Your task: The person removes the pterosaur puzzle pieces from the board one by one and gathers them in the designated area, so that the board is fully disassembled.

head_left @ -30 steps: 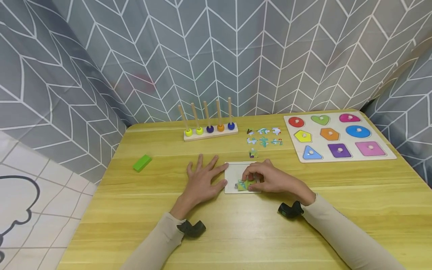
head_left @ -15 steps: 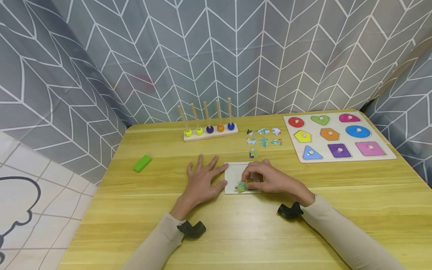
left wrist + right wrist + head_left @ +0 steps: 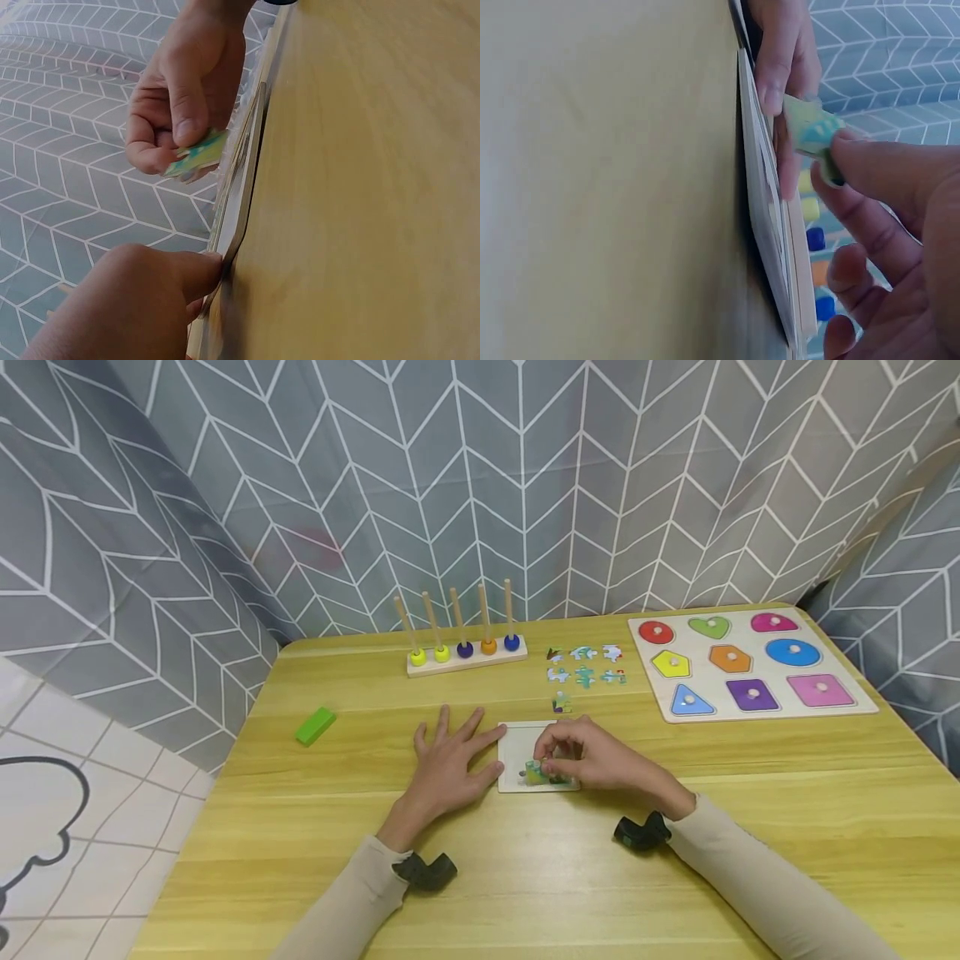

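From the head view, the left hand (image 3: 450, 760) lies flat with fingers spread on the bench, its thumb against the left edge of the white puzzle tray (image 3: 519, 745) near the bench's middle, while the right hand (image 3: 592, 762) pinches a green puzzle piece (image 3: 536, 772) over the tray's near edge; seven loose pieces (image 3: 583, 665) wait toward the far edge, so most of the puzzle looks unplaced. The left wrist view shows the piece (image 3: 196, 155) tilted and apparently off the tray (image 3: 244, 187). The right wrist view shows the same, so it seems not yet seated.
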`<state>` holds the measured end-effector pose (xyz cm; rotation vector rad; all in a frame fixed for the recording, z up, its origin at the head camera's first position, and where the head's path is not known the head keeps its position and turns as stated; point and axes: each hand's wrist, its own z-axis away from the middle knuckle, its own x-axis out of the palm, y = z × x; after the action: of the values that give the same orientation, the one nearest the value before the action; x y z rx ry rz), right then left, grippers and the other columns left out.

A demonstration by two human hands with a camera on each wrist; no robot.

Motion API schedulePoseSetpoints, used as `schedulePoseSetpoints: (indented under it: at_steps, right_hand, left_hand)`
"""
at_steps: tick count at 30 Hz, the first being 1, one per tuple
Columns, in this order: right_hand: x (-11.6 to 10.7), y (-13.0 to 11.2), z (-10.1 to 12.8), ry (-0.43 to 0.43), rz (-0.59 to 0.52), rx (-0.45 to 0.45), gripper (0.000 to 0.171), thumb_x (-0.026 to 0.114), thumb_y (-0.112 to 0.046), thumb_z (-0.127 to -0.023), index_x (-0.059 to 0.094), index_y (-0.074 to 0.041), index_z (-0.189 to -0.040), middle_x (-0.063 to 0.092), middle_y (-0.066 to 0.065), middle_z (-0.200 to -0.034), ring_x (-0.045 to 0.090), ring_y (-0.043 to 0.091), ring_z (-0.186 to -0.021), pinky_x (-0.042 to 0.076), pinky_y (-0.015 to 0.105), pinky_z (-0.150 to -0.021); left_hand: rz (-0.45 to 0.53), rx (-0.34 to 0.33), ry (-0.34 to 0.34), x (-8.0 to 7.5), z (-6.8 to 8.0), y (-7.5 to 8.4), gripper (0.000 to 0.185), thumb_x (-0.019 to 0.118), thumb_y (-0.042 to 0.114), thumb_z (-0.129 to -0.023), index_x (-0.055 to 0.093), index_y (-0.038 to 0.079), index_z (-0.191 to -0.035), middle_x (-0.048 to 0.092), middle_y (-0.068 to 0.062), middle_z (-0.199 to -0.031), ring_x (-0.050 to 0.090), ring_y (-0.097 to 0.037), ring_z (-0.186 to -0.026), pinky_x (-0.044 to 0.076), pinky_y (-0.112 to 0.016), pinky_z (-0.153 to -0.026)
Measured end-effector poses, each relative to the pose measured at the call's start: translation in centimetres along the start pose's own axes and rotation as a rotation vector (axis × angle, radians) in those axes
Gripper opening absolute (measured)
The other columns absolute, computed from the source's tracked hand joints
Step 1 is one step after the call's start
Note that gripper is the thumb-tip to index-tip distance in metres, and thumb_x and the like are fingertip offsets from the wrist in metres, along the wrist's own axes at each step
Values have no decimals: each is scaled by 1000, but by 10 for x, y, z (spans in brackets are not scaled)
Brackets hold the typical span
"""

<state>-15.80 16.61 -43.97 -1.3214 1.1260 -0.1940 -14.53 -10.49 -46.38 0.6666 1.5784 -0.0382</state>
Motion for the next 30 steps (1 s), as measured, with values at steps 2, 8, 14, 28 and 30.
schedulePoseSetpoints:
  at_steps: [2,8,14,28,30]
  right_hand:
    - [-3,2,-1,24,-20,9,7,72,-11,-95,73,-16,-99,69,-3,-85,51,12,-69,45,23,-63]
    - [-21,14,3,151,-32,75,8,70,-10,-96,74,-14,-102,70,3,-93,52,15,-79,42,24,-68]
    - [-41,29,10,304,57,197,10,69,-14,-97,75,-11,-104,72,7,-100,55,14,-83,45,23,-73]
    - [-60,56,18,442,341,208,18,70,-11,-96,74,-4,-112,75,14,-104,56,23,-94,39,33,-83]
    - [-61,56,20,441,366,197,21,72,-12,-94,73,-4,-114,74,14,-107,54,25,-97,36,37,-86]
  left_hand:
    - [-1,-3,-4,0,0,0,53,51,56,-97,51,42,-149,34,-3,-167,9,-55,-154,3,-77,-114]
    - [-9,-10,-18,0,0,-1,54,50,57,-97,49,43,-150,32,-2,-168,7,-53,-155,2,-76,-115]
    - [4,4,0,0,1,-1,54,51,56,-97,50,41,-149,34,-3,-167,8,-54,-155,2,-77,-114]
    - [1,-4,-5,-1,1,1,53,51,55,-98,50,42,-149,32,-2,-167,8,-54,-155,2,-77,-114]
    - [1,-4,-4,-1,1,1,53,51,55,-98,50,42,-149,32,-2,-167,8,-54,-155,2,-77,-114]
